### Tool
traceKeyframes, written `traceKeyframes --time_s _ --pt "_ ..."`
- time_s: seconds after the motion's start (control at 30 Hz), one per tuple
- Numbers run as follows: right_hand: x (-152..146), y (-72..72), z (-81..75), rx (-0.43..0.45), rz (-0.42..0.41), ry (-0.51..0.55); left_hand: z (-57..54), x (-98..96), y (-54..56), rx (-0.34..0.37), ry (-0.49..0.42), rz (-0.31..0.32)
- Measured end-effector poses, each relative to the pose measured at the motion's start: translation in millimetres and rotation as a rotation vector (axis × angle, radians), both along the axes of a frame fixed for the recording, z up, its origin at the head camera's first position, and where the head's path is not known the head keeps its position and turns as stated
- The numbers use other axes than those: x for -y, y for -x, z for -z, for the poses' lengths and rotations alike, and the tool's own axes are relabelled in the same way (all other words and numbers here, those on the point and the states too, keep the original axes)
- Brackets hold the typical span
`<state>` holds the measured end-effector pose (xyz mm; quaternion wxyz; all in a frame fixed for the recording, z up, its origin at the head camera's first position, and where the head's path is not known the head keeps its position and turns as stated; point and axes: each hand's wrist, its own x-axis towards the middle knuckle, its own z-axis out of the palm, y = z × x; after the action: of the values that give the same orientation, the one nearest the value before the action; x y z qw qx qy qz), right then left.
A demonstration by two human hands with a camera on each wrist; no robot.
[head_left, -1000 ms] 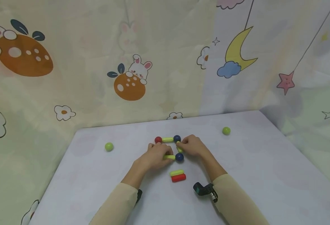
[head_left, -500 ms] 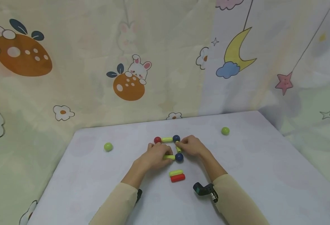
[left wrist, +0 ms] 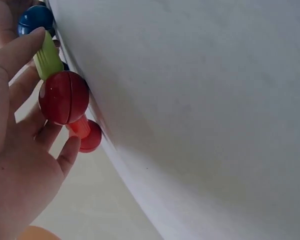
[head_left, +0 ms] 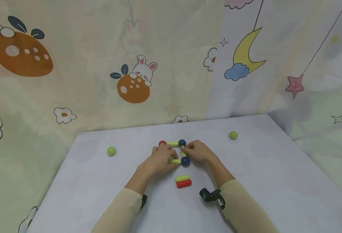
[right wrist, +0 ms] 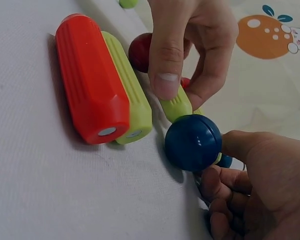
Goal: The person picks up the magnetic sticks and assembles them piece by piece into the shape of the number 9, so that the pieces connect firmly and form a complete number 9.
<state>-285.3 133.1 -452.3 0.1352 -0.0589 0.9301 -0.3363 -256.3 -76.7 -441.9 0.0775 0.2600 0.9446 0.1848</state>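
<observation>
Magnetic rods and balls form a frame at mid-table. My left hand [head_left: 159, 159] grips its near yellow-green rod [left wrist: 49, 59] between thumb and fingers. That rod runs from a red ball [left wrist: 65, 97] to a near blue ball [right wrist: 192, 142]. A red rod [left wrist: 80, 126] links the near red ball to a far red ball [head_left: 162, 142], which the left fingers partly cover. My right hand [head_left: 199, 150] pinches the right-side yellow-green rod [head_left: 183, 151] between the near blue ball and a far blue ball [head_left: 182, 142]. Another yellow-green rod [head_left: 172, 143] forms the far side.
A loose yellow-green rod [head_left: 182, 178] and a loose red rod [head_left: 183, 183] lie side by side nearer the person. One green ball [head_left: 111, 151] sits at the left of the white table [head_left: 101, 200], another green ball [head_left: 233, 135] at the back right. A patterned cloth hangs behind.
The near end of the right-side rod has come up against the near blue ball. My left hand has edged forward and covers more of the far red ball.
</observation>
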Motion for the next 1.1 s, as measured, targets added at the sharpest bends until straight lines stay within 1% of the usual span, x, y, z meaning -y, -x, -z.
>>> traceKeyframes --time_s 0.1,0.23,0.4,0.47,0.6,0.77,0.97,1.1 --pt "2 0.2 -1.6 -0.009 -0.007 -0.008 0.1 3.8 1.4 -0.025 0.003 -0.032" --pt "3 -2.3 -3.2 -0.020 -0.001 -0.015 0.1 8.3 2.2 -0.040 -0.015 -0.048" --pt "5 -4.6 -3.2 -0.018 0.032 -0.034 0.5 14.8 3.9 0.011 -0.031 -0.052" --pt "6 -5.6 -2.9 -0.014 0.045 -0.035 -0.1 18.1 4.6 0.031 -0.028 -0.063" --pt "8 -7.4 -1.7 -0.012 0.051 -0.042 -2.0 25.3 4.6 0.042 -0.030 -0.074" --pt "11 -6.5 1.8 -0.016 0.059 -0.058 -0.2 35.2 5.2 0.060 -0.043 -0.076" --pt "11 -4.5 3.0 -0.024 0.061 -0.080 2.3 46.3 7.0 0.124 -0.055 -0.129" --pt "10 -4.4 4.0 -0.035 0.052 -0.081 3.3 55.7 10.1 0.174 -0.066 -0.135"
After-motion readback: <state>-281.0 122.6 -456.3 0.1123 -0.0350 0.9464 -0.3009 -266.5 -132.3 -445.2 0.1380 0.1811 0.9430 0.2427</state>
